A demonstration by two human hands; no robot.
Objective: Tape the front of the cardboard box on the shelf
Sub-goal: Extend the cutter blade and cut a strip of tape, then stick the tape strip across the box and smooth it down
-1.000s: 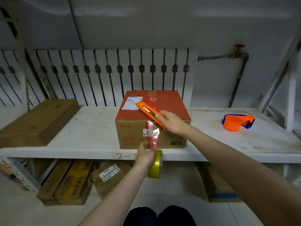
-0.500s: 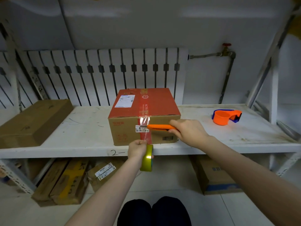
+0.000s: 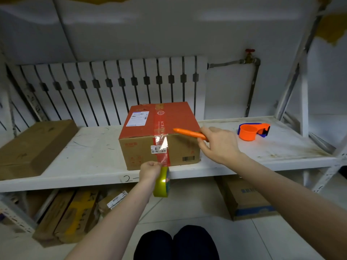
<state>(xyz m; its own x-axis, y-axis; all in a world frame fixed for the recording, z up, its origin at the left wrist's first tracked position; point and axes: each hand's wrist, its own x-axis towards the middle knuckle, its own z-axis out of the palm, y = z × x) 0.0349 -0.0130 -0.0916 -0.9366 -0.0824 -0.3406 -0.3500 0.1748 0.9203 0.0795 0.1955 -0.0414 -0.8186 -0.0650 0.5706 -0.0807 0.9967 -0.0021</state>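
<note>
Nearest the camera, dark-clad knees are seen above the tiled floor. A yellow-green tape roll is gripped by the left hand, fingers closed on it, just below the front edge of the white shelf. From the roll, a clear tape strip is drawn up the front face of the cardboard box, which is set on the shelf near its front edge. An orange utility knife is clasped in the right hand, its tip held over the box's top front edge. Farther right on the shelf an orange tape dispenser is seen; at far left, a plain brown box. Behind, a white radiator is mounted.
</note>
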